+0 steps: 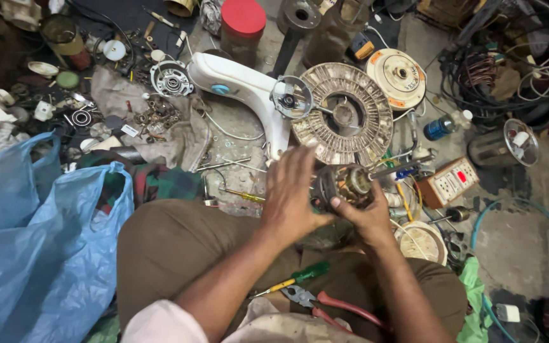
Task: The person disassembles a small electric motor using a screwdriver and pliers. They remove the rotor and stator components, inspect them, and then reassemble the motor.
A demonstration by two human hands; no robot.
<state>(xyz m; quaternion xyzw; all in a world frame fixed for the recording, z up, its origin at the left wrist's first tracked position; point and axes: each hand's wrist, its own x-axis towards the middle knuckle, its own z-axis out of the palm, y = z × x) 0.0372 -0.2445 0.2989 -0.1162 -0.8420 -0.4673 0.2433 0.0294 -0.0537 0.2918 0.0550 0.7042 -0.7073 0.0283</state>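
The right hand [368,213] cups a small motor [344,184] from below, fingers clamped on it. The left hand [293,190] rests against the motor's left side, fingers together.

Motor core [344,184]: dull metal laminations, shiny copper windings. At 12 o'clock, stator ring [343,114] looks rough, greyish metal. Fan housing [244,89] at 11: glossy white plastic. Bag [39,241] at 9: thin, crinkled blue plastic. Floor [516,248]: rough, dirty concrete.

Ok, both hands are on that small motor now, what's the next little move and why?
Probably steady the motor with the right hand and let the left hand turn or seat the end facing it: both hands cup it in mid-air, and the screwdriver and pliers lie unused on the lap.
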